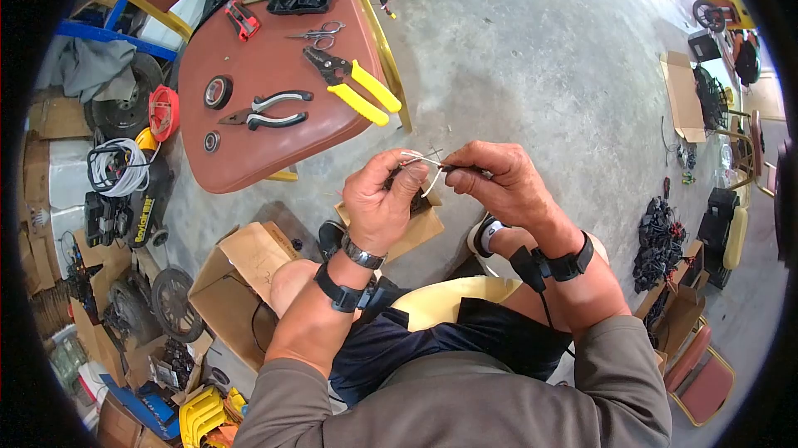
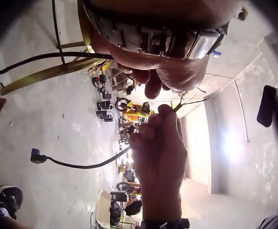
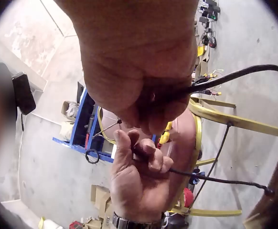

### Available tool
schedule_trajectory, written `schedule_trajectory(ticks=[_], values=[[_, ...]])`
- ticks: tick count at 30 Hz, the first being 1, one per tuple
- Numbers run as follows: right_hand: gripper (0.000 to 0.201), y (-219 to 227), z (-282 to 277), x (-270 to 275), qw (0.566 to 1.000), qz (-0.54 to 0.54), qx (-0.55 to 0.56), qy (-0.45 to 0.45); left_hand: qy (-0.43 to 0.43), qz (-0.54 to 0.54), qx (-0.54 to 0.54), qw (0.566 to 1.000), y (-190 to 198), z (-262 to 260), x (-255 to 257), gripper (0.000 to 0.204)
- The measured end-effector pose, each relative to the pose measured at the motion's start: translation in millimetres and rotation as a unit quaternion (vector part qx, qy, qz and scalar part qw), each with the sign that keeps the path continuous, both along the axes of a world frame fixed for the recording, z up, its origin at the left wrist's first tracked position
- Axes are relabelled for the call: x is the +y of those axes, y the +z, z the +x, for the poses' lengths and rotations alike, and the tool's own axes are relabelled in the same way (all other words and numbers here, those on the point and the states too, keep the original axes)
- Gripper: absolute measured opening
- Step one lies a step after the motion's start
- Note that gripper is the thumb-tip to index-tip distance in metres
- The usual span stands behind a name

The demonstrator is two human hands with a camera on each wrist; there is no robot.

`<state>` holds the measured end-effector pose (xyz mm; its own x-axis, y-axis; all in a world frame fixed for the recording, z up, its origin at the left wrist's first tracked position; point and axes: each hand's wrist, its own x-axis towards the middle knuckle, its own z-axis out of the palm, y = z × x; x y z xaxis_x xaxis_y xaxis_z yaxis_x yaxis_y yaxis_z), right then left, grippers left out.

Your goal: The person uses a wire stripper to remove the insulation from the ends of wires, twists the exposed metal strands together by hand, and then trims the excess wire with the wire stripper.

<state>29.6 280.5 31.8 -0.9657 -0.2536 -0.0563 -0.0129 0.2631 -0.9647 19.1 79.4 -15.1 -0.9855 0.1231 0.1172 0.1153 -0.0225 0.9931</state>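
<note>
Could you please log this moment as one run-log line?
left hand: pinches thin wires | right hand: grips black cable | pliers: unused on chair seat

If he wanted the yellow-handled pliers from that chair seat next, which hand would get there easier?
Probably the left hand. It is nearer the yellow-handled pliers on the red chair seat, which lies up and to its side. The right hand pinches the wires farther off.

thin wires (image 1: 426,167) mostly hidden inside both hands, their ends too small to make out, black cable (image 3: 234,76) cut off at the right wrist view's edge
</note>
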Motion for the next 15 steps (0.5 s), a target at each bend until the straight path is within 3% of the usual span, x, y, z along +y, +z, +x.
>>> schedule_trajectory(ticks=[15], values=[[0.011, 1.0, -0.7, 1.6, 0.999, 0.018, 0.008, 0.031, -0.017, -0.037, -0.021, 0.999, 9.6, 4.2, -0.2, 0.023]])
